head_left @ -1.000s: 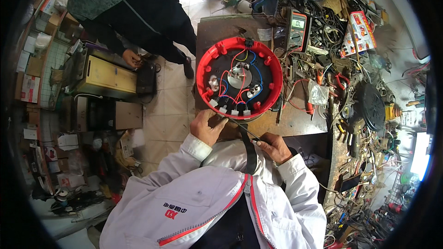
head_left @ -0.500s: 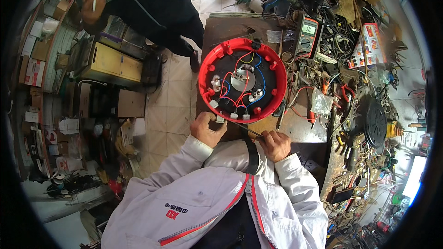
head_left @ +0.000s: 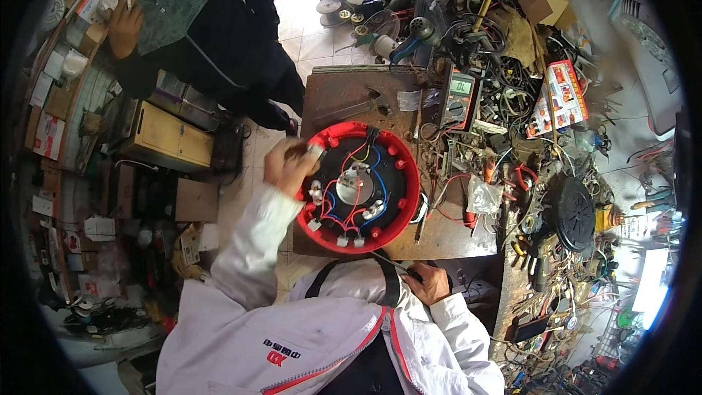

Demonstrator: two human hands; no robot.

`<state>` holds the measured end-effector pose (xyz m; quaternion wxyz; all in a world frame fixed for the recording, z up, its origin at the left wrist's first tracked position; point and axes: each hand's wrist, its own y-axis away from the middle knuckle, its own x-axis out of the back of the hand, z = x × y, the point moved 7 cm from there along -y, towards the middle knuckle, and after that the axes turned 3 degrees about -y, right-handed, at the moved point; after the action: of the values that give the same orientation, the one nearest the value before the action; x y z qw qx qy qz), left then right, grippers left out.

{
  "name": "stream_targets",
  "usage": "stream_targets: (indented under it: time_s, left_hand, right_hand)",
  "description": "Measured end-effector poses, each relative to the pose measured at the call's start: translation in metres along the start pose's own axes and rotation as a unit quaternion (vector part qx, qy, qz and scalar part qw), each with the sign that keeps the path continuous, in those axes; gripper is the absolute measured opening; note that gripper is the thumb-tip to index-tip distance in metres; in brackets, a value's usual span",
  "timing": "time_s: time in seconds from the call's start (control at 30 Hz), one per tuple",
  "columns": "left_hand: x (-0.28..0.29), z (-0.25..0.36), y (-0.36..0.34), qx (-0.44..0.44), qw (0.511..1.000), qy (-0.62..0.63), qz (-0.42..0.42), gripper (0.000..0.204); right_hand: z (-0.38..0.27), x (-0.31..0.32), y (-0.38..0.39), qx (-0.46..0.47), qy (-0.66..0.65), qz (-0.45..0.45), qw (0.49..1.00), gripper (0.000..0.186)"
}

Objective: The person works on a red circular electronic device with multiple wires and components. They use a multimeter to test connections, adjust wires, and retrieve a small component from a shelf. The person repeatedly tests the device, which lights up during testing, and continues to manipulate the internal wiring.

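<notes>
A round red housing (head_left: pixel 405 201) with a black inner plate, red, blue and yellow wires, a silver centre disc (head_left: pixel 349 187) and several small white blocks (head_left: pixel 342 240) lies on a worn metal-topped table (head_left: pixel 457 245). My left hand (head_left: pixel 285 162) pinches a small pale piece (head_left: pixel 315 152) at the housing's upper-left rim, slightly blurred. My right hand (head_left: pixel 428 284), below the housing's lower-right side, grips a thin dark cord or rod (head_left: pixel 389 260) that runs toward the housing's bottom.
A co-worker (head_left: pixel 212 44) stands at upper left, a hand near the mouth with a thin white stick. A multimeter (head_left: pixel 458 102), pliers (head_left: pixel 523 179), tangled cables, a black round lid (head_left: pixel 572 216) and a boxed sheet (head_left: pixel 557 99) crowd the right. A yellow cabinet (head_left: pixel 167 139) stands left.
My left hand has moved from the housing's lower edge up to its upper-left rim with a pale piece. My view has shifted, and the co-worker's hand has risen to the face.
</notes>
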<state>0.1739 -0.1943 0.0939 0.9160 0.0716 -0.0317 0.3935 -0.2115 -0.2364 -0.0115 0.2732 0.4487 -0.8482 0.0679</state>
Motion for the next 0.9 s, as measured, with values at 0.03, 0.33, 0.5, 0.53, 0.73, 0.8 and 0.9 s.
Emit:
stream_targets:
  time_s: [0.03,0.33,0.5,0.53,0.73,0.8,0.9]
  left_hand:
    - [-0.015,-0.007,-0.028,-0.001,1.0,-0.001,-0.026,0.027]
    - [-0.088,0.0,-0.123,-0.126,0.926,-0.356,-0.009,0.053]
    - [-0.046,0.004,-0.083,-0.102,0.94,-0.324,0.017,0.041]
    - [-0.043,0.005,-0.068,-0.106,0.957,-0.269,0.015,0.039]
    - [0.008,-0.035,-0.018,-0.083,0.933,-0.351,0.013,0.055]
    - [0.008,-0.048,-0.014,-0.051,0.942,-0.327,-0.053,0.055]
    - [0.017,-0.067,-0.022,-0.092,0.946,-0.3,-0.084,0.053]
  right_hand:
    - [0.002,0.004,0.003,-0.012,-0.003,-0.01,1.0,0.033]
    - [0.063,0.064,0.062,-0.21,-0.138,0.094,0.963,0.03]
    - [0.102,0.089,0.061,-0.258,-0.132,0.193,0.937,0.033]
    - [0.098,0.09,0.048,-0.202,-0.183,0.245,0.93,0.033]
    - [0.135,0.066,-0.027,-0.227,-0.14,0.285,0.921,0.03]
    - [0.12,0.069,-0.053,-0.189,-0.135,0.29,0.928,0.031]
    - [0.109,0.073,-0.058,-0.141,-0.035,0.333,0.932,0.036]
